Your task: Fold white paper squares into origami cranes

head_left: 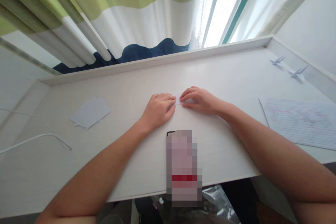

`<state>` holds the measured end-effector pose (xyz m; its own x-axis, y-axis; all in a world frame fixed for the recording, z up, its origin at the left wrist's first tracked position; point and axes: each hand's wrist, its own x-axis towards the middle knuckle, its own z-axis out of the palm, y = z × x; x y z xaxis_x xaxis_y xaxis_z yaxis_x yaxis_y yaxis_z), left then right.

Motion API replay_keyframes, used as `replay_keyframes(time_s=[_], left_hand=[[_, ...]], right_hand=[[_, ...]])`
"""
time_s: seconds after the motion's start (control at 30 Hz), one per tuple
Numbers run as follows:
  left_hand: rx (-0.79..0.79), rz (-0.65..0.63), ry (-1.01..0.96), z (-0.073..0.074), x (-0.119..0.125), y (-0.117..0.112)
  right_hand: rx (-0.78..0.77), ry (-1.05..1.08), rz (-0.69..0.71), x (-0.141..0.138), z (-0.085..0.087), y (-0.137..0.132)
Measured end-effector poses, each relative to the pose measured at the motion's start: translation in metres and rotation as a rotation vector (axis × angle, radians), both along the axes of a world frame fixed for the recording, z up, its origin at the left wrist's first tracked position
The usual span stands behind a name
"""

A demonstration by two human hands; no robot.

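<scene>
A small folded piece of white paper [179,100] lies on the white desk [141,168], mostly covered by my fingers. At its left end, my left hand [159,109] is closed over it, fingers bent and pressing down. My right hand [201,100] pinches the right end between thumb and fingers. A narrow strip of the paper, with a straight near edge, shows between the two hands. On the left side of the desk is a loose pile of white paper squares [91,112]. Two folded white paper figures with pointed tips [298,72] stand at the far right.
Nearer me than the hands lies a blurred-out object with a dark corner [181,164]. Lined sheets with writing [301,122] rest at the right. A white cable [39,136] crosses the left side. A raised ledge [162,59] runs along the back, below curtains [147,17].
</scene>
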<state>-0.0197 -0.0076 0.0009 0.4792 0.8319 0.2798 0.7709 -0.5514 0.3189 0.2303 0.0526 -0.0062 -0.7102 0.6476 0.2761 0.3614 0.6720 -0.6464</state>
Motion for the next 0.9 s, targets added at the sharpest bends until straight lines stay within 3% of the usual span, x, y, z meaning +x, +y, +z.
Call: replay_keyframes(time_s=[0.23, 0.7, 0.9], left_hand=[[-0.007, 0.067, -0.129, -0.005, 0.004, 0.005], [-0.158, 0.206, -0.371, 0.0, 0.013, 0.007], [-0.153, 0.25, -0.346, 0.0, 0.014, 0.007]], right_hand=[[0.03, -0.006, -0.045, -0.006, 0.001, 0.001], [0.05, 0.005, -0.208, -0.016, -0.004, -0.003], [0.013, 0.02, -0.33, -0.023, -0.006, -0.003]])
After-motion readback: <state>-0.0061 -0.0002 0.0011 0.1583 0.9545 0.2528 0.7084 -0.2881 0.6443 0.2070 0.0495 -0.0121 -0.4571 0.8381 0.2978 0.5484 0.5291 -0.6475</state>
